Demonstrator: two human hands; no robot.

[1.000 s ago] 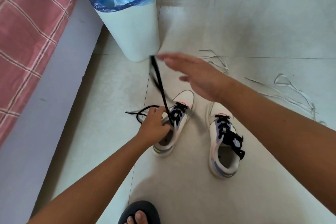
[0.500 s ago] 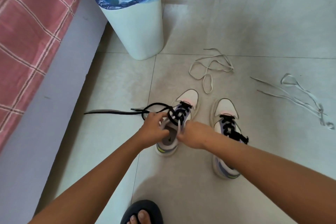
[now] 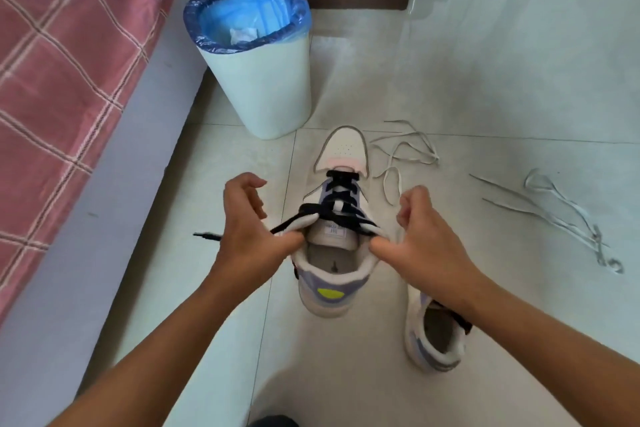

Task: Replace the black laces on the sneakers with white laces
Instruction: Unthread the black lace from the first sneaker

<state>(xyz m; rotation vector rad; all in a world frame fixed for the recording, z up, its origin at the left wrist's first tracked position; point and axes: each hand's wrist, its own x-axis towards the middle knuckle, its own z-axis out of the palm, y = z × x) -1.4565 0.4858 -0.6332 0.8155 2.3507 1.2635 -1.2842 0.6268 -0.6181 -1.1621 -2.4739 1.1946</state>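
Sneaker (image 3: 334, 246), now lifted nearer, has both thumbs pinching its collar: left hand (image 3: 247, 236), right hand (image 3: 427, 243).

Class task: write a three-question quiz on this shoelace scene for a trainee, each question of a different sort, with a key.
1. True or false: the black lace is fully out of the held sneaker.
2. What lines the bin? A) blue bag B) paper C) nothing
3. Fill in: the white laces lie on the ____.

Key: 1 false, it is partly threaded while the left hand and right hand grip the collar; 2 A; 3 floor.
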